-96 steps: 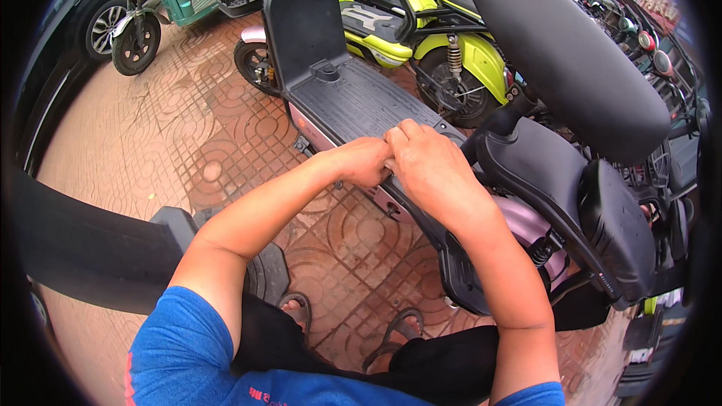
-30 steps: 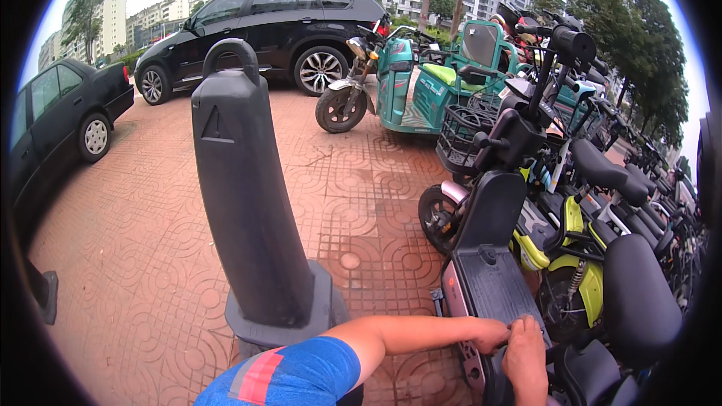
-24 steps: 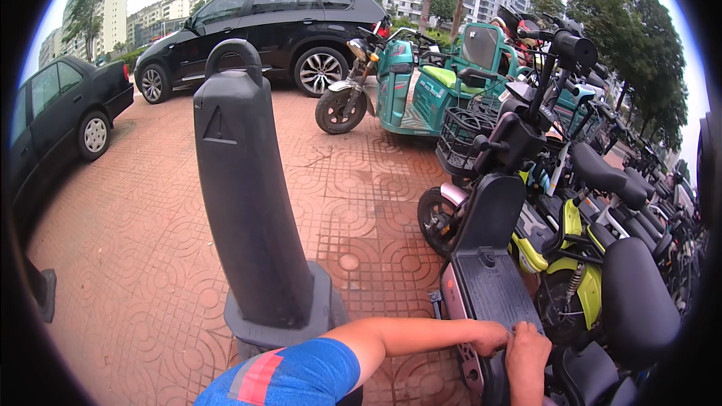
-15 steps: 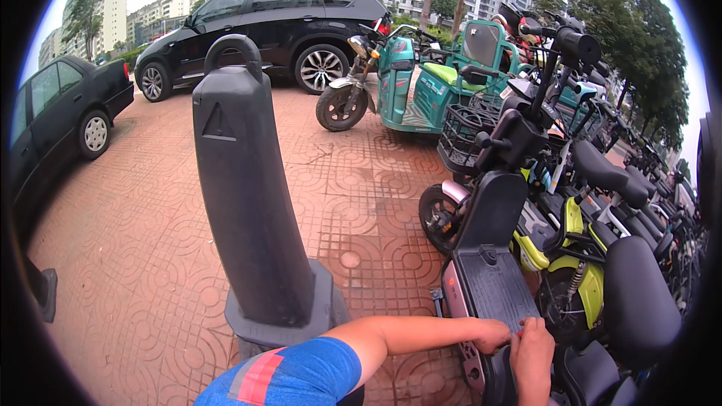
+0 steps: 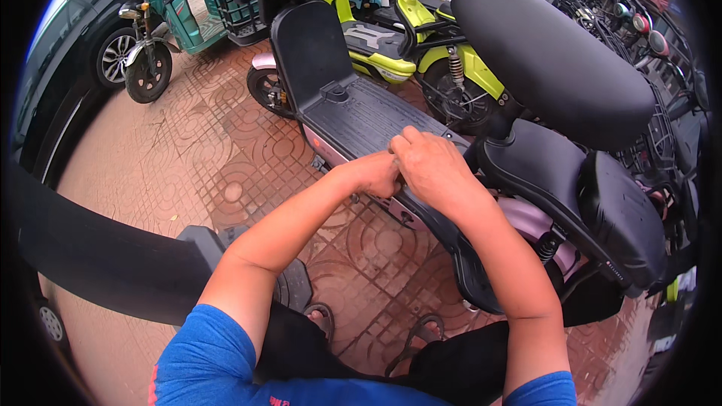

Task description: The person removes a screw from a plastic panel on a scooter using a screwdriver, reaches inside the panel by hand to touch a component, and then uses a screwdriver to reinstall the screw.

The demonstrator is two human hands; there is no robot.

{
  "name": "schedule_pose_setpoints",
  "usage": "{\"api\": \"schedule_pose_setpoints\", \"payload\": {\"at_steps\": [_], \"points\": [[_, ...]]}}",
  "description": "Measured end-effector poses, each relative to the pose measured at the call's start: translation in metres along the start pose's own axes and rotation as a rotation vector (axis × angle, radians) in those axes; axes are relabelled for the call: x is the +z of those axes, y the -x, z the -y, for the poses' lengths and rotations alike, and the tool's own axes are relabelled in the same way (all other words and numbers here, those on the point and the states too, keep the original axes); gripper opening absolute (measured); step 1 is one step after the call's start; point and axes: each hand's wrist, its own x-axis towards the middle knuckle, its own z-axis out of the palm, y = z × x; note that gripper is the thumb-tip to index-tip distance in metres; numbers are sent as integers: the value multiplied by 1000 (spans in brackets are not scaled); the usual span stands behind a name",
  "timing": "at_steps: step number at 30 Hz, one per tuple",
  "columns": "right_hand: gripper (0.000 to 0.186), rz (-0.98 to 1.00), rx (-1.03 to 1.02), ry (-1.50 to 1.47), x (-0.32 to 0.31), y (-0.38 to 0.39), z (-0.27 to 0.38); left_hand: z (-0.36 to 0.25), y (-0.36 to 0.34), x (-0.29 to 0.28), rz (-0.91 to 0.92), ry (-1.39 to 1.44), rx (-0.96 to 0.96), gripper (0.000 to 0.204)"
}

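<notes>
Both hands meet above the rear end of the black ribbed footboard [image 5: 368, 122] of a pink and black electric scooter. My left hand [image 5: 377, 174] is closed, its knuckles against the other hand. My right hand [image 5: 430, 165] has its fingers curled down beside it, also closed. Whatever lies between them is hidden by the fingers. Just right of the hands is the scooter's padded black seat [image 5: 532, 159], with pink bodywork [image 5: 523, 216] under it. The scooter's black front shield [image 5: 310, 45] rises at the far end of the footboard.
A yellow-green scooter [image 5: 474, 68] stands close beyond, near a long black saddle [image 5: 556, 56]. A dark bollard [image 5: 113, 248] is on my left. A teal three-wheeler [image 5: 177, 11] and a black car [image 5: 64, 45] stand at the far left. My sandalled feet [image 5: 320, 323] are on red paving [image 5: 218, 131].
My view has swung down and to the right, so the scooter and both forearms now fill the middle. The hands stay together at the footboard's rear; the red bit between them no longer shows.
</notes>
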Motion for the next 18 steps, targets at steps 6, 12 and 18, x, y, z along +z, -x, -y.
{"api": "schedule_pose_setpoints", "payload": {"at_steps": [6,12,18], "points": [[12,-140,-140,-10,2,8,-2,-12,6,-6,-4,-16,-21,23],[18,162,97,14,-4,3,9,-26,6,-17,-13,-29,-8,20],[16,-147,-77,-35,0,10,7,-14,7,-9,-48,-15,-5,19]]}}
